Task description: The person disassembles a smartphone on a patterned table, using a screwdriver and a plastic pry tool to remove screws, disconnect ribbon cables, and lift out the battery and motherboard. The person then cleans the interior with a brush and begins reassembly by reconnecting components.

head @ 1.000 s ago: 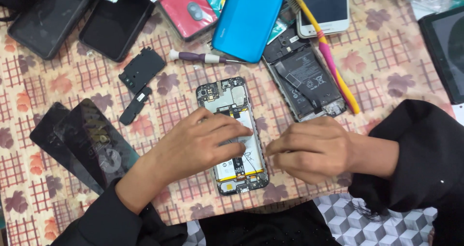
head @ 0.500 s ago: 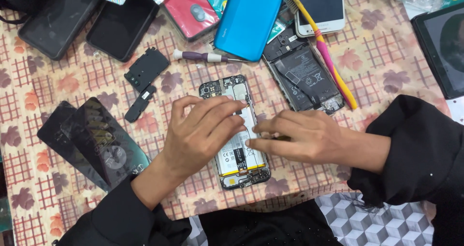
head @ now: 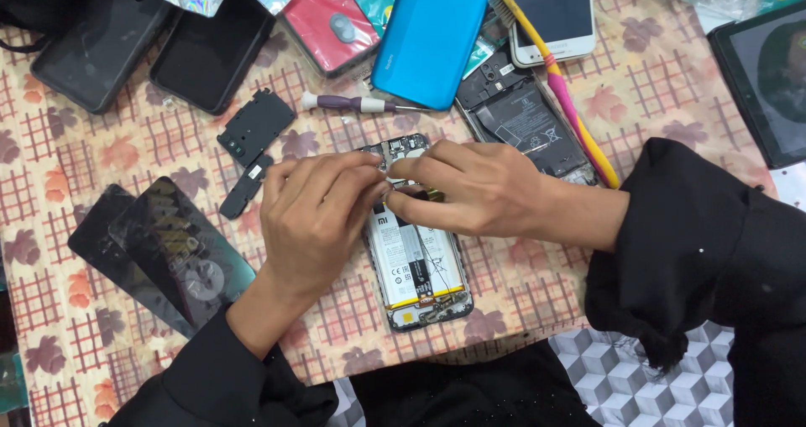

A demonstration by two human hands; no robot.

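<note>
Cloth: checked, leaf-printed cover on the bench [head: 655, 99].
Opened phone: back-less grey smartphone with white battery [head: 417, 263], near the front edge, mid-bench.
Left hand [head: 315, 217]: fingers curled over the phone's upper half, tips pinched on it; held part hidden.
Right hand [head: 470, 193]: fingertips pinched beside the left, touching the phone top; held part too small to tell.
Nearby: purple-handled screwdriver [head: 357, 104] behind the phone; blue plastic back cover [head: 432, 32] at rear edge.

The bench [head: 688, 99], under a leaf-patterned checked cloth, carries an opened phone [head: 417, 263], a purple-handled screwdriver [head: 353, 103], a blue back cover [head: 434, 32], black phones [head: 210, 49] and dark back panels [head: 180, 251].
</note>
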